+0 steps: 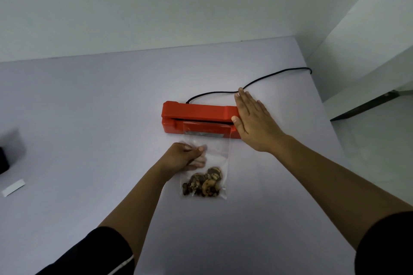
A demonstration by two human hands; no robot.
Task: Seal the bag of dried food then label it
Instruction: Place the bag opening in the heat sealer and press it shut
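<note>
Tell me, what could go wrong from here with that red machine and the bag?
The left hand pinches the clear bag close to the red sealer; if it tugs, the bag's mouth may slip out or seal crooked. The right hand lies flat on the sealer's end, so a thumb could get nipped in the slot. The black cord behind might snag.

Clear bag (209, 163) flat, brown dried food (204, 184) at bottom, mouth inside red sealer (197, 117).
</note>
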